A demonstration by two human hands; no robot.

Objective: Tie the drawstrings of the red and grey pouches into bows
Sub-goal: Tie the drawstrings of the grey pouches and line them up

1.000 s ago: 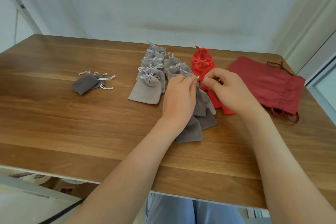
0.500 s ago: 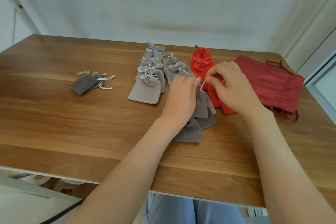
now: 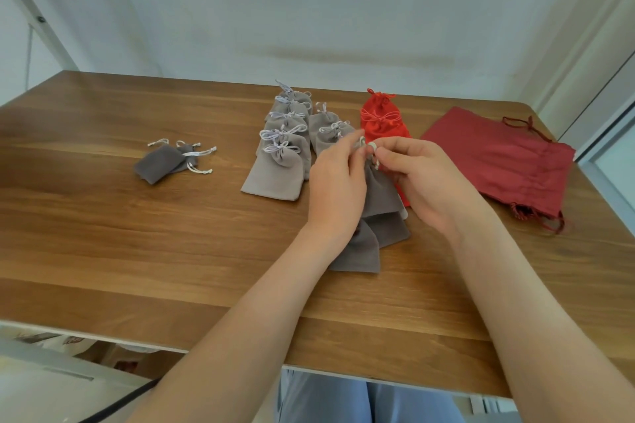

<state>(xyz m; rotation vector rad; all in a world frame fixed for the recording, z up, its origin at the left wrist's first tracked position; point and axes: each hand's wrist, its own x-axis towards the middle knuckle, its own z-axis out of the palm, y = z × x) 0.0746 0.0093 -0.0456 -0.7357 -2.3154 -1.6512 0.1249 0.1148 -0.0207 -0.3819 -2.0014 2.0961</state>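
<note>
Fingertips of the left hand (image 3: pixel 338 189) and right hand (image 3: pixel 422 182) pinch the pale drawstring (image 3: pixel 372 148) at the neck of the dark grey velvet pouch (image 3: pixel 381 192) on the wooden table (image 3: pixel 171 251). Having drawn closer together, they're probably forming the bow's loops.

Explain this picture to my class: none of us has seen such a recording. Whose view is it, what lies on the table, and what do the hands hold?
There is no machine: a person wears a camera on the head, so you look down at their own arms. On the wooden table lie pale grey pouches with tied bows, dark grey pouches with loose strings, bright red pouches and a large dark red pouch. The left hand and right hand both pinch the white drawstring of a grey pouch.
</note>
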